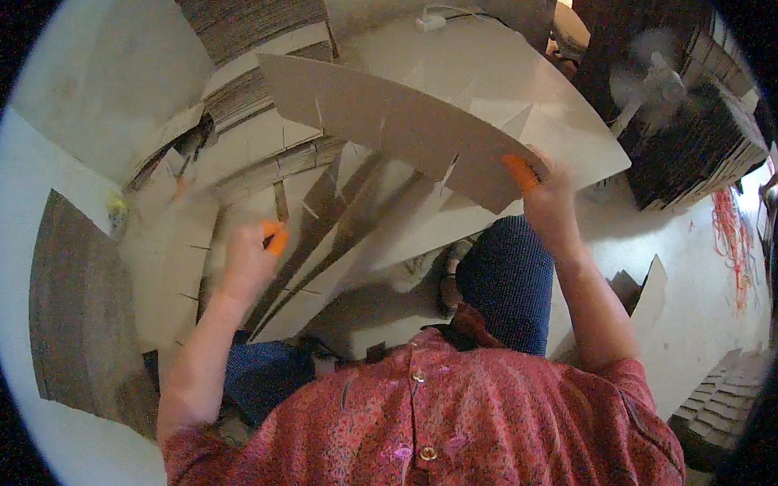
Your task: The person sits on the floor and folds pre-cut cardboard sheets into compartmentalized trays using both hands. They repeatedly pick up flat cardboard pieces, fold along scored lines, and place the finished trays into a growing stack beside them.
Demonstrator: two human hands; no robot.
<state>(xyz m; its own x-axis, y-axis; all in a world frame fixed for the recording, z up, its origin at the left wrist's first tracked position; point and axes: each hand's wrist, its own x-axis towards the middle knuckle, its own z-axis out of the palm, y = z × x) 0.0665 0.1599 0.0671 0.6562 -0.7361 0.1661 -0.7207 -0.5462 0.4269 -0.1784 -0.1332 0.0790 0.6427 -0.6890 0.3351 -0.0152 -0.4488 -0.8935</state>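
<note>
Orange covers sit on some fingertips of both my hands. My right hand [544,182] grips the right end of a long, flat brown cardboard strip [394,130] with short slots along its lower edge. That strip is raised and slants down from far left to right above the table. My left hand [254,254] is closed, thumb and fingers curled together beside several slotted cardboard strips [320,231] that stand on edge and lean across each other. Whether anything is between its fingers is hidden.
A pale table [577,121] extends beyond the strips, with a white plug and cord [431,22] at its back. Stacked cardboard [256,98] stands at far left. A fan [656,85] and more cardboard stacks [706,144] are at right, near hanging orange strings [732,245].
</note>
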